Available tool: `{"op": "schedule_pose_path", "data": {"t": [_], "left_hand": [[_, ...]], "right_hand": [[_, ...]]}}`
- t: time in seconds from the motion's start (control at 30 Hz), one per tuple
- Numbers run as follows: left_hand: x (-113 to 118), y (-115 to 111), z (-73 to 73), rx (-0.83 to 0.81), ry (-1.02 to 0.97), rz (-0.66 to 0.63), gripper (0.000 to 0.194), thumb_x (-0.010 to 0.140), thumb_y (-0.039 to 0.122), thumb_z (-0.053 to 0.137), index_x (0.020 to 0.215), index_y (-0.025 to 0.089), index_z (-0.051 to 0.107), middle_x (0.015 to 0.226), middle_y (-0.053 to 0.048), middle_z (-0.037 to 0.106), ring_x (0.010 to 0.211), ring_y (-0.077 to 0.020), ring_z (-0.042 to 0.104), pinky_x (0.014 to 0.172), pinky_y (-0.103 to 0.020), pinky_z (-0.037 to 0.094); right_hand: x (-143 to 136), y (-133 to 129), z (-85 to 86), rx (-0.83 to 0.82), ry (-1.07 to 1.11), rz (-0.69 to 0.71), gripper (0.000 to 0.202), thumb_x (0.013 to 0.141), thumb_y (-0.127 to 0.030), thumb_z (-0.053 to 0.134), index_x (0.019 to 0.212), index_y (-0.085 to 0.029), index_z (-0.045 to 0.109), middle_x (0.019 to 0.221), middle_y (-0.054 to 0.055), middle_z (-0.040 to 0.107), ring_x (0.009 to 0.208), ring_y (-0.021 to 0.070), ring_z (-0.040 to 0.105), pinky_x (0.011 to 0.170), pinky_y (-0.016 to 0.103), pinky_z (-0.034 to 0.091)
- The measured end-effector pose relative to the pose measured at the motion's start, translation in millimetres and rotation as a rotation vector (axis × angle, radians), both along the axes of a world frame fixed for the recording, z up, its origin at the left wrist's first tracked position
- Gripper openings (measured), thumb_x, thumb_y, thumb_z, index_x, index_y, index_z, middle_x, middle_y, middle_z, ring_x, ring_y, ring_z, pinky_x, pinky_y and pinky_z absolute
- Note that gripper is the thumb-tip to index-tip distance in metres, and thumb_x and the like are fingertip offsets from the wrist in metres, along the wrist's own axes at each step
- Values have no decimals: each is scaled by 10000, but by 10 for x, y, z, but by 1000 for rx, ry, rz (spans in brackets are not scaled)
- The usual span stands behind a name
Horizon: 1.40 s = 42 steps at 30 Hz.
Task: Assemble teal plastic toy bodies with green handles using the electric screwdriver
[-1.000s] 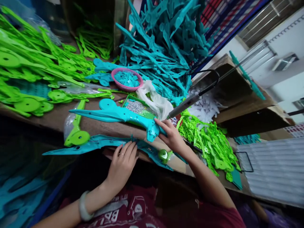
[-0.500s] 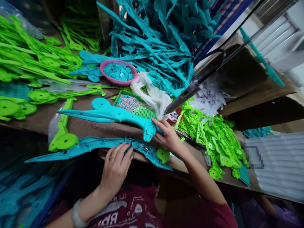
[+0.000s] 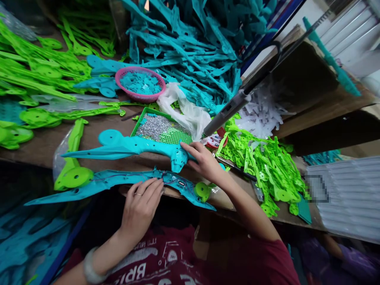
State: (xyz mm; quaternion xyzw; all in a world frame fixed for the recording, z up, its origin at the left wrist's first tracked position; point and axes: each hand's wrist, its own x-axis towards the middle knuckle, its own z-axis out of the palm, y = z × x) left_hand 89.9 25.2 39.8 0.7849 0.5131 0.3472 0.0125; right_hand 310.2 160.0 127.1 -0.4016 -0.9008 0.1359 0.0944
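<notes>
The left hand (image 3: 141, 204) lies with bent fingers on a long, thin blue-green plastic shell (image 3: 115, 179) at the near table edge; I cannot tell if it grips. The right hand (image 3: 204, 160) holds the right end of a smooth blue-green plastic shell (image 3: 145, 146) just beyond. A little silver metal part (image 3: 181, 183) already sits inside the near shell, but the two shells lie apart, not joined. Farther off, tiny silver metal bits (image 3: 154, 125) fill part of a flat green plastic tray (image 3: 175, 137).

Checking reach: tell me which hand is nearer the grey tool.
Right. In the picture, the right hand is just below the grey tool, at the end of the upper blue part; the left hand is farther down and left, on the lower blue part.
</notes>
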Motion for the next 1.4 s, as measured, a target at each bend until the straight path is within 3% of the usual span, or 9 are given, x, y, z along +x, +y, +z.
{"op": "schedule_pose_path", "data": {"t": [0.17, 0.4, 0.63, 0.83, 0.97, 1.1, 1.2, 1.3, 1.4], "left_hand": [[-71, 36, 96, -21, 128, -60, 271, 946, 102, 585, 1210, 128, 645, 1204, -52, 730, 1099, -277, 626, 956, -427, 412], [-1, -17, 146, 35, 386, -111, 372, 912, 95, 575, 1278, 55, 625, 1271, -206, 669, 1088, -351, 613, 1015, -515, 405], [46, 14, 243, 6, 309, -45, 291, 940, 145, 542, 1189, 92, 683, 1205, -151, 709, 1087, -329, 617, 1016, -501, 436], [433, 8, 333, 165, 334, -357, 472, 938, 139, 450, 1398, 67, 525, 1489, -147, 514, 1376, -286, 455, 1149, -439, 373], [624, -110, 186, 126, 359, -317, 434, 901, 110, 446, 1289, 2, 607, 1336, -201, 629, 1267, -304, 567, 1147, -459, 399], [641, -219, 65, 135, 309, -328, 439, 890, 83, 417, 1272, -16, 609, 1307, -220, 641, 1235, -314, 592, 1139, -471, 410], [641, -224, 44, 144, 260, -365, 415, 893, 65, 420, 1251, -14, 614, 1269, -205, 662, 1214, -299, 600, 1152, -449, 388], [650, -182, 54, 143, 201, -389, 369, 914, 50, 416, 1202, 68, 645, 1192, -135, 701, 1137, -236, 628, 1138, -408, 389], [657, -108, 97, 101, 138, -321, 325, 964, 121, 450, 1237, 101, 625, 1265, -145, 669, 1071, -240, 632, 1028, -418, 453]], "right_hand": [[28, -19, 78, 11, -14, 30, 659, 909, -117, 545, 1528, -252, 360, 1227, 134, 522, 1080, 271, 559, 936, 460, 525], [283, -232, 426, 44, -56, -72, 600, 929, -153, 543, 1506, -259, 413, 1221, 124, 536, 1104, 270, 570, 957, 451, 518], [373, -579, 661, 78, -21, -159, 597, 936, -160, 545, 1499, -313, 420, 1241, 100, 558, 1131, 253, 588, 966, 421, 518], [208, -530, 695, 113, 35, -172, 591, 928, -181, 563, 1486, -332, 439, 1233, 94, 572, 1126, 261, 597, 971, 440, 522], [151, -527, 698, 110, 37, -148, 597, 926, -165, 555, 1491, -315, 435, 1240, 100, 564, 1134, 260, 590, 963, 434, 523], [99, -541, 659, 82, 10, -112, 607, 924, -150, 544, 1500, -294, 419, 1221, 104, 560, 1114, 256, 588, 956, 430, 522], [46, -495, 621, 88, -25, -96, 597, 923, -153, 538, 1500, -255, 421, 1242, 122, 546, 1141, 272, 570, 981, 450, 509], [19, -437, 594, 91, -30, -88, 591, 929, -156, 529, 1502, -252, 414, 1263, 126, 535, 1159, 274, 557, 990, 460, 506], [38, -404, 560, 87, -4, -94, 602, 928, -155, 536, 1502, -280, 407, 1250, 113, 538, 1147, 266, 558, 995, 457, 504]]}}
